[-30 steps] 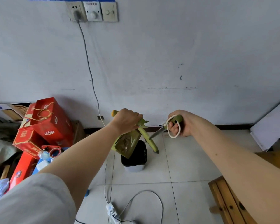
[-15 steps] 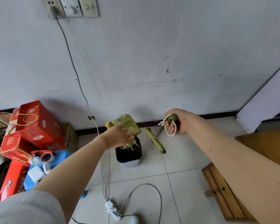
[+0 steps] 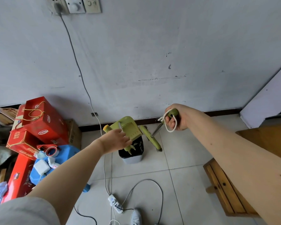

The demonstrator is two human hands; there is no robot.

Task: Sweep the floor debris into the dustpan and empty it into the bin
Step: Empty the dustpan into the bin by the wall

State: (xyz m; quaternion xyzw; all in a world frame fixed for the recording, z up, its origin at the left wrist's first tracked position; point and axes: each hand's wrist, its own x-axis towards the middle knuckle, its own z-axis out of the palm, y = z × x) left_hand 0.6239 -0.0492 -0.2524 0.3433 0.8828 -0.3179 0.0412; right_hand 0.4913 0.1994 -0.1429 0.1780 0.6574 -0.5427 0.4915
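The left hand, arm outstretched, grips the dustpan by its handle, tipped over the bin. The right hand clenches the broom at its top, brush head beside the bin.

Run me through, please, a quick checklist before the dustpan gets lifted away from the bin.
1. Dustpan over the bin: ok, tipped with its lower edge above the black liner.
2. Left hand grips the dustpan handle: ok.
3. Dustpan fully emptied: cannot tell, its inside is hard to read from this view.
4. Right hand grips the broom: ok, broom head down beside the bin.
5. Floor free for stepping back: not ok, a power strip and cables lie on the tiles in front of the bin.
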